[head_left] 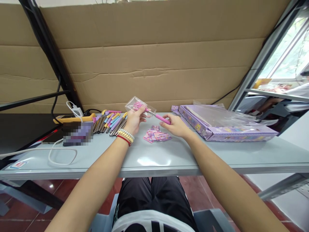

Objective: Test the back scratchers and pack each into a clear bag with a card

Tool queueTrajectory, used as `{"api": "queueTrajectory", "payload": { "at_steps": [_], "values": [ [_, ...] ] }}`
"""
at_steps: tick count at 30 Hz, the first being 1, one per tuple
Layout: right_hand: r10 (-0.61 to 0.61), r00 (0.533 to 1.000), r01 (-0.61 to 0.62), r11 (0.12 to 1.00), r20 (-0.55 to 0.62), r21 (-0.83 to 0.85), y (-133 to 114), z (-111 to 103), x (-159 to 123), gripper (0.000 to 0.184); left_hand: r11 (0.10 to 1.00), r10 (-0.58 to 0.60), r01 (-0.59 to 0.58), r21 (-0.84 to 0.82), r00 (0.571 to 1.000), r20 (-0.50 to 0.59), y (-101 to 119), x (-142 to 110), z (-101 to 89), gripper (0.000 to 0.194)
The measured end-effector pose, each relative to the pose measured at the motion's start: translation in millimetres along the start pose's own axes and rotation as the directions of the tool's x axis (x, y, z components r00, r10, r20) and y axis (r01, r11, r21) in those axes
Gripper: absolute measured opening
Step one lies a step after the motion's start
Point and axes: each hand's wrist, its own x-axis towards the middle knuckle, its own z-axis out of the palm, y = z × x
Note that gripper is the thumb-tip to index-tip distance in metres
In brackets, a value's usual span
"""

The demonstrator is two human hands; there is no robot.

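A pink pen with a silvery middle (162, 119) slants between my two hands over the table. My left hand (134, 120) is closed around its upper end, along with a clear plastic bag (135, 103) that sticks out beyond the fingers; something pink shows in or behind the bag. My right hand (177, 125) pinches the pen's lower pink end. Below the pen lies a loose pile of small pink printed cards (156, 134). Left of my left hand, several pens in pink, yellow, blue and purple (111, 121) are heaped on the table.
A purple printed box (231, 132) with clear plastic sheets on it stands at the right. At the left are a blurred-out purple item (78, 133), a white cable (62, 163) and a yellow-edged object (74, 119). Cardboard (154, 64) walls the back; a person's sleeve (298, 89) shows far right.
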Motion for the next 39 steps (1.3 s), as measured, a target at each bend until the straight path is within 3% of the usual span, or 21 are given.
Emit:
{"api": "queueTrajectory", "payload": {
  "at_steps": [8, 14, 18, 21, 25, 27, 31, 35, 39],
  "values": [
    [-0.025, 0.999, 0.019, 0.978, 0.029, 0.206, -4, 1, -5, 0.067, 0.996, -0.068, 0.063, 0.062, 0.994, 0.081, -11, -3, 4.1, 0.038],
    [0.000, 1.000, 0.005, 0.964, -0.020, 0.267, -4, 4, -1, 0.057, 0.986, -0.093, 0.063, 0.156, 0.977, 0.193, -17, -6, 8.4, 0.038],
    [-0.086, 0.995, 0.097, 0.943, -0.049, 0.318, -1, 8, 2, 0.049, 0.951, -0.168, 0.069, 0.302, 0.934, 0.316, -21, -10, 11.5, 0.037],
    [-0.153, 0.987, 0.163, 0.921, -0.054, 0.355, 1, 9, 4, 0.047, 0.924, -0.218, 0.078, 0.375, 0.912, 0.348, -20, -11, 11.2, 0.037],
    [-0.173, 0.983, 0.184, 0.910, -0.065, 0.372, 2, 6, 5, 0.044, 0.918, -0.192, 0.030, 0.396, 0.906, 0.376, -15, -11, 8.0, 0.035],
    [-0.138, 0.988, 0.155, 0.919, -0.073, 0.361, 2, 5, 5, 0.043, 0.939, -0.162, 0.044, 0.340, 0.931, 0.328, -13, -9, 6.6, 0.037],
    [-0.064, 0.994, 0.088, 0.945, -0.088, 0.316, 3, 3, 4, 0.039, 0.995, -0.078, 0.070, 0.074, 0.991, 0.107, -10, -2, 4.0, 0.042],
    [-0.034, 0.996, 0.057, 0.951, -0.082, 0.305, 2, 3, 2, 0.041, 0.993, -0.059, 0.051, -0.111, 0.996, -0.067, -6, 3, 1.6, 0.040],
    [-0.003, 0.996, 0.027, 0.962, -0.088, 0.270, 0, 2, 1, 0.044, 0.994, -0.071, 0.063, -0.094, 0.994, -0.079, -3, 3, 1.7, 0.038]
  ]
}}
